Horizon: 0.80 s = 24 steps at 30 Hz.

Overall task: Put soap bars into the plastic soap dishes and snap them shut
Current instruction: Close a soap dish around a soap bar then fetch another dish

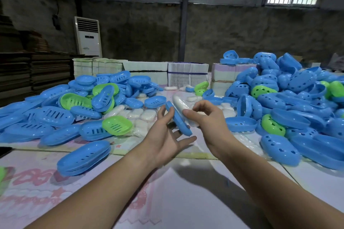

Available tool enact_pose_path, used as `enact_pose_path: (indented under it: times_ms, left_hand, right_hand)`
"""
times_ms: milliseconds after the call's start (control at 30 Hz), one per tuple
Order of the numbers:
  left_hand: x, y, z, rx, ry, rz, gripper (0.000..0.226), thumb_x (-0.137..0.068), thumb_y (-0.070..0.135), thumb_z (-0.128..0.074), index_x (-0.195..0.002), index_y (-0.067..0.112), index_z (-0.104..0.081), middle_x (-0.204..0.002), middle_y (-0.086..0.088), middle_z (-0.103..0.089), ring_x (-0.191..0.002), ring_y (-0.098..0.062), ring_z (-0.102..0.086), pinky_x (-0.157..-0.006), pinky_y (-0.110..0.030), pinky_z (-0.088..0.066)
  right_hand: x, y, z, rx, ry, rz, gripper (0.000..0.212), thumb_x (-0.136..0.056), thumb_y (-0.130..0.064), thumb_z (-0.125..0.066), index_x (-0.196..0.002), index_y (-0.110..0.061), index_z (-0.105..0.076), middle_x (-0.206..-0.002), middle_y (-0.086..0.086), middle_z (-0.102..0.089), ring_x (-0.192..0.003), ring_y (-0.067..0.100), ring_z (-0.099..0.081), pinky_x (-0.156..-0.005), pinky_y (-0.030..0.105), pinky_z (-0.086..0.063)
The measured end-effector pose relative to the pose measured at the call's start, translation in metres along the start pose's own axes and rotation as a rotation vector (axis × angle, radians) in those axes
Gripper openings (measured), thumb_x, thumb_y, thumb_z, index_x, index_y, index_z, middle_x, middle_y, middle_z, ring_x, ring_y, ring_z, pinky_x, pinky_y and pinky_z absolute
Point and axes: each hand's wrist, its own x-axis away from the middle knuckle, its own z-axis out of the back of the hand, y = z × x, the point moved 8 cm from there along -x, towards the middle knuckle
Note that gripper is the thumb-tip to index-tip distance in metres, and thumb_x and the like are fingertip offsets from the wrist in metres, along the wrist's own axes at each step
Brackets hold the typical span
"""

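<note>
Your left fingers (168, 112) curl round a blue dish half (178, 121), thumb on its upper edge and the other fingers spread beneath, so that it stands tilted on edge above the counter (186, 191). Your right fingers (189, 113) pinch a white soap bar (179, 103), which lies against the inner face of that half; whether it is fully seated cannot be told from this angle. Both your left hand (167, 132) and your right hand (208, 122) are raised, well clear of the surface. The step in hand appears to be loading: soap meets dish, but no lid is on it. The next move likely calls for pressing the bar flat into the cavity, then freeing one hand to fetch a matching half and aligning the rims before snapping. Loose soap bars (141, 115) lie on the counter just beyond your hands. Slotted blue and green halves (74, 109) are heaped to your left, and halves with small holes (290, 98) to your right. A stack of nested blue halves (83, 158) sits near your left forearm.
</note>
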Motion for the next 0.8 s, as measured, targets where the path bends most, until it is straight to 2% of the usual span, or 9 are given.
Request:
enact_pose_path:
  times_ms: [67,133,233,367,500,567,667,733,800]
  left_hand:
    - [-0.001,-0.001,-0.002,0.032,-0.016,-0.016,0.045,-0.102,0.03,-0.058,-0.144,0.041,-0.046,-0.131,-0.018,-0.064,-0.12,-0.037,-0.065,-0.091,-0.066,-0.052]
    - [-0.003,-0.001,-0.003,0.073,-0.049,-0.021,0.046,-0.102,0.026,-0.058,-0.145,0.039,-0.046,-0.134,-0.023,-0.062,-0.116,-0.042,-0.067,-0.087,-0.064,-0.056]
    - [-0.003,-0.003,-0.007,0.082,-0.113,-0.018,0.045,-0.101,0.022,-0.059,-0.143,0.036,-0.047,-0.132,-0.025,-0.064,-0.113,-0.046,-0.067,-0.088,-0.066,-0.055]
    - [-0.005,-0.004,-0.005,0.05,-0.12,-0.027,0.049,-0.102,0.023,-0.059,-0.145,0.038,-0.042,-0.131,-0.025,-0.065,-0.113,-0.047,-0.067,-0.091,-0.066,-0.053]
    - [-0.007,0.001,0.0,-0.043,-0.07,-0.084,0.056,-0.085,0.026,-0.07,-0.133,0.045,-0.049,-0.123,-0.017,-0.071,-0.112,-0.039,-0.07,-0.087,-0.06,-0.058]
    - [-0.007,0.003,0.001,-0.078,-0.066,-0.098,0.06,-0.08,0.028,-0.072,-0.131,0.049,-0.047,-0.124,-0.015,-0.071,-0.113,-0.037,-0.07,-0.088,-0.058,-0.058]
    - [-0.007,0.009,0.004,-0.062,-0.04,-0.125,0.053,-0.091,0.027,-0.066,-0.136,0.046,-0.045,-0.117,-0.014,-0.074,-0.109,-0.036,-0.071,-0.083,-0.056,-0.06]
    - [-0.007,0.013,0.004,0.005,-0.021,-0.126,0.05,-0.096,0.027,-0.063,-0.141,0.04,-0.047,-0.114,-0.016,-0.073,-0.105,-0.038,-0.072,-0.074,-0.053,-0.062]
    - [-0.005,0.015,0.002,0.089,-0.01,-0.096,0.055,-0.089,0.03,-0.068,-0.141,0.035,-0.051,-0.117,-0.02,-0.069,-0.104,-0.043,-0.072,-0.068,-0.052,-0.061]
  right_hand:
    - [0.005,0.0,-0.006,0.051,-0.01,0.019,0.021,-0.08,-0.01,-0.079,-0.078,-0.02,-0.06,-0.085,-0.002,-0.06,-0.069,0.005,-0.062,-0.063,0.019,-0.051]
    - [0.007,0.002,-0.008,0.044,-0.028,0.016,0.018,-0.081,-0.012,-0.078,-0.08,-0.023,-0.064,-0.087,-0.002,-0.065,-0.073,0.011,-0.067,-0.063,0.023,-0.055]
    - [0.008,-0.001,-0.009,0.05,-0.057,0.027,0.01,-0.084,-0.015,-0.076,-0.086,-0.022,-0.069,-0.079,-0.01,-0.071,-0.075,0.009,-0.07,-0.065,0.022,-0.056]
    - [0.008,-0.01,-0.01,0.196,-0.118,0.114,0.007,-0.09,-0.017,-0.07,-0.086,-0.022,-0.07,-0.081,-0.011,-0.07,-0.074,0.005,-0.067,-0.066,0.018,-0.054]
    - [0.004,-0.013,-0.007,0.267,-0.146,0.121,0.012,-0.09,-0.012,-0.064,-0.084,-0.022,-0.068,-0.079,-0.013,-0.068,-0.072,0.002,-0.063,-0.064,0.014,-0.05]
    - [0.003,-0.014,-0.007,0.362,-0.145,0.15,0.016,-0.09,-0.012,-0.062,-0.084,-0.026,-0.067,-0.084,-0.014,-0.069,-0.08,0.0,-0.064,-0.067,0.01,-0.048]
    - [0.003,-0.014,-0.014,0.472,-0.234,0.179,0.023,-0.092,-0.013,-0.061,-0.094,-0.035,-0.067,-0.099,-0.016,-0.07,-0.098,-0.004,-0.061,-0.079,0.005,-0.044]
    - [0.001,-0.012,-0.012,0.372,-0.302,0.126,0.025,-0.094,-0.013,-0.06,-0.104,-0.034,-0.069,-0.107,-0.013,-0.071,-0.104,-0.003,-0.062,-0.085,0.008,-0.046]
    - [-0.008,-0.011,0.007,0.421,-0.2,0.132,0.025,-0.093,-0.016,-0.06,-0.111,-0.032,-0.068,-0.11,-0.011,-0.07,-0.106,0.003,-0.062,-0.092,0.021,-0.05]
